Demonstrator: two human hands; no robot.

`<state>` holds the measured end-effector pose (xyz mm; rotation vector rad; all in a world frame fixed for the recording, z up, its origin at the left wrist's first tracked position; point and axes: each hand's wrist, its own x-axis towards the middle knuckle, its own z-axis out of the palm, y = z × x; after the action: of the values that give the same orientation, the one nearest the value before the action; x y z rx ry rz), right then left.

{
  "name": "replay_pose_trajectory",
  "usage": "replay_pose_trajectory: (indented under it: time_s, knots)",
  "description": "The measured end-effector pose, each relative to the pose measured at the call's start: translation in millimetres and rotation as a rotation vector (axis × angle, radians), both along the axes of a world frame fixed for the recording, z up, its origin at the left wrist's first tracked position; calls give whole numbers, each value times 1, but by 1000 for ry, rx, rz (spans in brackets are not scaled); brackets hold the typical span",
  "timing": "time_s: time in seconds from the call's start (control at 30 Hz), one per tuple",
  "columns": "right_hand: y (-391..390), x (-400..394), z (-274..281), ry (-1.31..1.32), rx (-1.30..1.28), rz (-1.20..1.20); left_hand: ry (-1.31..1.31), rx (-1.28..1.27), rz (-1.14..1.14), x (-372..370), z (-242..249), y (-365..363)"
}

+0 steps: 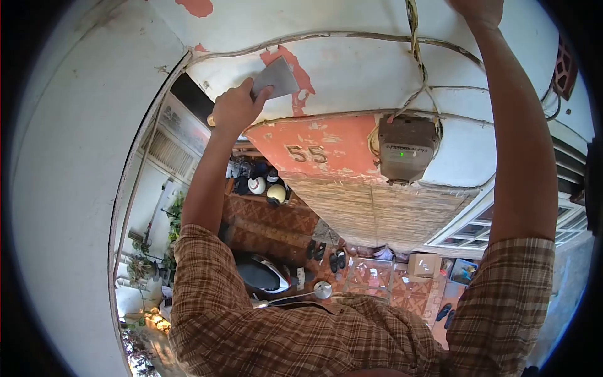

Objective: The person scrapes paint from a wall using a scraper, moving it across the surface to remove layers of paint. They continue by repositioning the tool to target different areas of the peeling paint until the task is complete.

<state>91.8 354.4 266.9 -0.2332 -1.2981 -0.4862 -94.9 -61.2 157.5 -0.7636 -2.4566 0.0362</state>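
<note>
Raised to the wall, my left hand (236,108) is closed around a scraper (276,79) with a wide flat metal blade. A bit of its light wooden handle (211,119) shows below the fist. The blade lies over a patch of exposed pink paint (303,76) with ragged edges, surrounded by white paint. My right hand (480,11) reaches high at the top right, cut off by the picture's edge, so its fingers are hidden. Near it, twisted cables (414,38) run down the wall.
Below the scraper is a pink panel numbered 55 (306,154), beside an electric meter box (407,148) with a green light. Cable (326,35) crosses the wall. Down on the tiled floor are a motorbike (260,274), helmets (275,193), sandals (338,260) and a cardboard box (424,265).
</note>
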Motion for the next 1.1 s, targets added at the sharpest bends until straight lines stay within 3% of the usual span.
replay_pose_trajectory:
  time_s: [0.27,0.43,0.6,0.9,1.1]
  knots:
    - [2,1,0,4,1,42,82,-11,-101,4,8,15]
    - [1,1,1,13,10,61,19,-99,14,4,15,-4]
    - [2,1,1,12,26,54,47,37,-35,-5,-6,-2]
    - [3,0,-1,6,14,32,-20,110,-75,5,15,14]
    - [3,1,3,5,7,37,-47,-29,-23,3,16,5]
